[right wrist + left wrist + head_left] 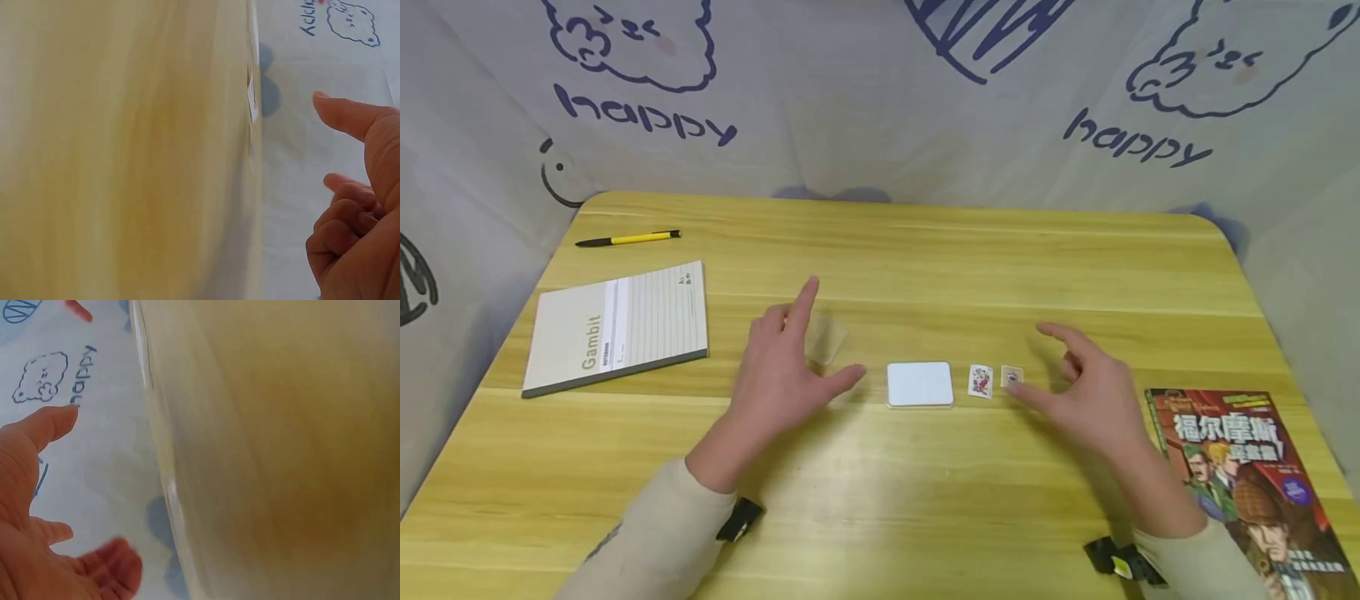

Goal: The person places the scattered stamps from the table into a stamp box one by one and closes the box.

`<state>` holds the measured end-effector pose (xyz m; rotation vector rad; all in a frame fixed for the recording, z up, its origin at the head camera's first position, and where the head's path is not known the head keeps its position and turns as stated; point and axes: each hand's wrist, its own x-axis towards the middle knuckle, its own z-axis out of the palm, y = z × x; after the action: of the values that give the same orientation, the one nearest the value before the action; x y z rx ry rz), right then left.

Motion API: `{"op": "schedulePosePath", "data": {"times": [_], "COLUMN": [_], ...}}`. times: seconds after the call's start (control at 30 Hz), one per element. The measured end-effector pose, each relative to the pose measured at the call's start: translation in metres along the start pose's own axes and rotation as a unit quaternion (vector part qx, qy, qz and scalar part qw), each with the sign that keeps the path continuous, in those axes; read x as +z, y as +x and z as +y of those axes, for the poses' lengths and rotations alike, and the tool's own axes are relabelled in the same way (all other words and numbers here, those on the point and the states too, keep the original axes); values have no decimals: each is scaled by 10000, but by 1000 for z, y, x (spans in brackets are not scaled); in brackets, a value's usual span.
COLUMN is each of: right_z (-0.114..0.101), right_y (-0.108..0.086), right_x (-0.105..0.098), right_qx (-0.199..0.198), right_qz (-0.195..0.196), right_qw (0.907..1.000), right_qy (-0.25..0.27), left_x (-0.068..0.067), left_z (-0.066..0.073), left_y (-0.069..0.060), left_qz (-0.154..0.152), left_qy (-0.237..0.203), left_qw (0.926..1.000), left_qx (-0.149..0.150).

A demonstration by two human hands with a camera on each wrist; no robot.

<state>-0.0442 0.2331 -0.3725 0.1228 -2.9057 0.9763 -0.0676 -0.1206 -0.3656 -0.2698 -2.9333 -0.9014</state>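
Note:
A white rectangular stack (920,384) lies mid-table in what looks like a clear case. Right of it are a small card with a colourful figure (980,381) and a smaller card (1011,377). My left hand (778,367), left of the stack, holds nothing, its thumb and index finger spread; a clear, faint piece (827,342) lies beside them. The right hand (1086,400) has thumb and index finger apart, the other fingers bent, its thumb tip at the smaller card; contact is unclear. The wrist views show the left hand (56,512) and right hand (362,206) without an object.
On the wooden table (910,267), a notebook (647,321) lies at the left with a yellow and black pen (640,238) behind it. An illustrated book (1247,467) is at the right, partly under my right forearm. White fabric with drawings (865,108) hangs behind the table.

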Motion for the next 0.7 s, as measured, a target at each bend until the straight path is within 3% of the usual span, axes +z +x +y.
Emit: {"op": "schedulePosePath", "data": {"times": [0.23, 0.33, 0.57, 0.7], "right_z": [3, 5, 6, 6], "right_y": [3, 3, 4, 7], "right_x": [17, 23, 32, 36], "right_qx": [178, 188, 197, 161], "right_qz": [-38, -192, -372, -511], "right_qw": [9893, 9810, 9722, 9715], "right_qy": [1447, 1922, 2303, 2311], "left_x": [15, 20, 30, 37], "left_z": [7, 8, 11, 13], "left_y": [-2, -2, -1, 1], "left_qz": [-384, -535, -1426, -1568], "left_qy": [-873, -1133, -1424, -1634], "left_qw": [9948, 9915, 9795, 9740], "left_qx": [369, 352, 37, 89]}}
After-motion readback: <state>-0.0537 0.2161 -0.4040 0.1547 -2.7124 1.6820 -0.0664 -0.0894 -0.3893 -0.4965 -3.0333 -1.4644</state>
